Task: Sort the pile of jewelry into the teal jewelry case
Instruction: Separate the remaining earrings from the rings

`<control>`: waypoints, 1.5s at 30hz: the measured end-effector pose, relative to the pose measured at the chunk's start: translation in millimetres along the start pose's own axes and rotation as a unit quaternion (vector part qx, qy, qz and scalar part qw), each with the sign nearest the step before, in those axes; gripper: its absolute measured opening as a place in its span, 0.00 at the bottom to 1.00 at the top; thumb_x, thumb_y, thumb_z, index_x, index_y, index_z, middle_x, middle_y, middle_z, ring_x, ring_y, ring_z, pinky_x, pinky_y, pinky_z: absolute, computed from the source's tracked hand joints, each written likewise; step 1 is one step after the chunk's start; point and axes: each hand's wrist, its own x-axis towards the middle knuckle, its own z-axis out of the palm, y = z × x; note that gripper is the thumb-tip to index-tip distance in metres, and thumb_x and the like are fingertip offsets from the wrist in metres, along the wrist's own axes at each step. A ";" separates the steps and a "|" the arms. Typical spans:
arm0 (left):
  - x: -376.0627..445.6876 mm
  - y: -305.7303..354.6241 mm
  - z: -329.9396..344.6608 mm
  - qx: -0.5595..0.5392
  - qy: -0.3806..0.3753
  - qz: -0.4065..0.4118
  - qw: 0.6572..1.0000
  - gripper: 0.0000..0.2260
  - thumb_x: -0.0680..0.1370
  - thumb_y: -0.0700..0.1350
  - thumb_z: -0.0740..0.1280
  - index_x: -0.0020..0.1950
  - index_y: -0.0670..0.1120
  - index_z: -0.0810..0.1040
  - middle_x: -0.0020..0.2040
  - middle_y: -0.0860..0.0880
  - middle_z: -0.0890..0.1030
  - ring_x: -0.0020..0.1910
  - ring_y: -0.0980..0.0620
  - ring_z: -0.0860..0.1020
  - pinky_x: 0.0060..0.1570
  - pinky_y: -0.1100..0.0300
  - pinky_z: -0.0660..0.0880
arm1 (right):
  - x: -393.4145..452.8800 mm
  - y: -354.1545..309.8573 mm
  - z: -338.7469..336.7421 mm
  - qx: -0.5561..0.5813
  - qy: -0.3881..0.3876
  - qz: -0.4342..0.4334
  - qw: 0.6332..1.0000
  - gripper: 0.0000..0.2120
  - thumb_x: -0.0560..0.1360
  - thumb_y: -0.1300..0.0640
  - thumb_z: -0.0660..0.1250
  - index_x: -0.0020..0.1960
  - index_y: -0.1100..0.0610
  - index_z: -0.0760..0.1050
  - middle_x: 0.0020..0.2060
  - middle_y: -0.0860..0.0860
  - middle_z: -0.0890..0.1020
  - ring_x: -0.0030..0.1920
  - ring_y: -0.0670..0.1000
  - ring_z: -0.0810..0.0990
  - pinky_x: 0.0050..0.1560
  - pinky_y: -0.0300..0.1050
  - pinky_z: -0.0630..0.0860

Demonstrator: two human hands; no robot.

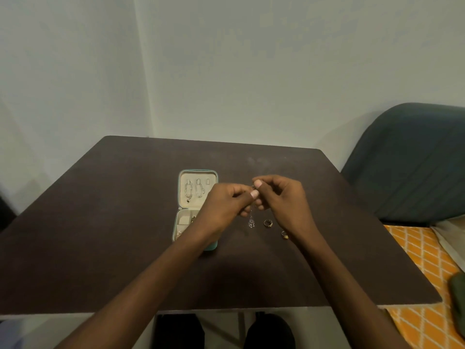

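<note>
Both hands (254, 195) pinching a dangling earring (250, 222), open teal jewelry case (196, 172), dark table (100, 222)

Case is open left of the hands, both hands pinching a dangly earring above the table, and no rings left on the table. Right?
Not quite. The head view shows two rings on the table: one ring under the hands and another ring by the right wrist. The rest holds: the case lies open left of the hands, and the left hand and right hand pinch the dangly earring above the table.
</note>
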 end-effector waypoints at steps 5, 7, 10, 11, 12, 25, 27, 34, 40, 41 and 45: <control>1.3 -1.2 -3.5 0.041 0.022 0.008 0.999 0.10 0.78 0.45 0.64 0.39 0.45 0.81 0.31 0.44 0.75 0.31 0.52 0.73 0.35 0.57 0.73 | 0.7 0.6 -10.5 -0.046 -0.058 -0.002 0.997 0.06 0.76 0.57 0.66 0.50 0.52 0.81 0.40 0.51 0.84 0.37 0.46 0.80 0.39 0.43 0.79; 1.1 0.1 -4.9 0.037 0.020 0.001 0.999 0.09 0.78 0.44 0.64 0.42 0.42 0.81 0.33 0.44 0.76 0.31 0.53 0.73 0.33 0.61 0.74 | 2.0 2.6 -13.9 -0.101 -0.056 -0.031 0.993 0.06 0.74 0.54 0.69 0.50 0.50 0.81 0.44 0.49 0.83 0.41 0.47 0.80 0.42 0.45 0.79; 1.4 2.3 -8.4 0.059 0.026 0.006 0.998 0.09 0.78 0.44 0.64 0.45 0.41 0.81 0.33 0.44 0.77 0.31 0.55 0.74 0.33 0.62 0.74 | 2.3 4.6 -14.7 -0.133 -0.065 -0.058 0.987 0.12 0.73 0.53 0.70 0.56 0.49 0.79 0.48 0.47 0.80 0.45 0.46 0.80 0.46 0.43 0.79; 1.5 3.3 -9.8 0.078 0.030 0.014 0.996 0.10 0.78 0.45 0.64 0.45 0.41 0.82 0.33 0.44 0.77 0.31 0.54 0.74 0.34 0.59 0.74 | 2.2 5.2 -14.2 -0.148 -0.061 -0.072 0.984 0.14 0.73 0.52 0.69 0.58 0.49 0.78 0.50 0.46 0.79 0.46 0.45 0.79 0.46 0.41 0.78; 1.8 4.4 -11.2 0.105 0.036 0.024 0.994 0.10 0.78 0.46 0.64 0.44 0.43 0.82 0.32 0.45 0.78 0.31 0.52 0.75 0.35 0.57 0.75 | 2.5 5.4 -13.5 -0.173 -0.053 -0.091 0.979 0.16 0.73 0.51 0.69 0.60 0.49 0.76 0.51 0.45 0.77 0.47 0.44 0.78 0.46 0.37 0.76; 1.5 8.4 -14.5 0.216 0.055 0.056 0.973 0.09 0.77 0.49 0.65 0.43 0.47 0.83 0.34 0.45 0.82 0.33 0.49 0.80 0.38 0.51 0.77 | -0.4 -1.0 -9.8 -0.175 -0.053 -0.118 0.976 0.08 0.73 0.58 0.69 0.52 0.52 0.80 0.40 0.46 0.83 0.39 0.43 0.80 0.40 0.38 0.78; 0.3 9.9 -13.0 0.209 0.055 0.056 0.975 0.08 0.77 0.48 0.65 0.44 0.48 0.82 0.34 0.46 0.82 0.34 0.48 0.80 0.38 0.51 0.78 | -2.6 -2.6 -8.7 -0.139 -0.060 -0.097 0.984 0.07 0.73 0.57 0.69 0.52 0.52 0.79 0.37 0.48 0.83 0.37 0.47 0.81 0.40 0.44 0.80; -0.5 13.4 -15.8 0.174 0.031 0.049 0.983 0.10 0.78 0.46 0.63 0.47 0.45 0.83 0.34 0.45 0.80 0.34 0.50 0.77 0.42 0.50 0.78 | 2.2 -4.1 -10.3 -0.094 -0.024 -0.093 0.991 0.06 0.73 0.58 0.70 0.49 0.53 0.82 0.43 0.47 0.83 0.42 0.43 0.81 0.42 0.34 0.76; -0.8 17.9 -23.9 0.098 0.009 0.022 0.995 0.17 0.78 0.40 0.63 0.67 0.44 0.72 0.46 0.46 0.82 0.37 0.60 0.80 0.46 0.66 0.78 | 4.0 -11.4 -15.4 -0.035 -0.036 -0.048 0.998 0.08 0.75 0.60 0.67 0.51 0.51 0.81 0.41 0.48 0.84 0.39 0.44 0.81 0.36 0.38 0.78; -1.4 19.6 -25.5 0.083 0.017 0.025 0.996 0.16 0.78 0.39 0.64 0.66 0.43 0.73 0.45 0.45 0.82 0.37 0.60 0.80 0.43 0.67 0.78 | 4.5 -11.1 -14.8 -0.052 -0.043 -0.048 0.997 0.08 0.74 0.60 0.67 0.50 0.50 0.81 0.41 0.48 0.84 0.40 0.45 0.81 0.36 0.38 0.78; -1.3 24.5 -27.1 0.034 0.051 0.030 0.998 0.08 0.76 0.38 0.67 0.54 0.41 0.76 0.41 0.41 0.83 0.35 0.54 0.80 0.36 0.63 0.78 | 4.5 -11.9 -11.7 -0.100 -0.041 -0.058 0.993 0.07 0.73 0.59 0.69 0.47 0.49 0.82 0.41 0.45 0.83 0.42 0.46 0.81 0.43 0.42 0.78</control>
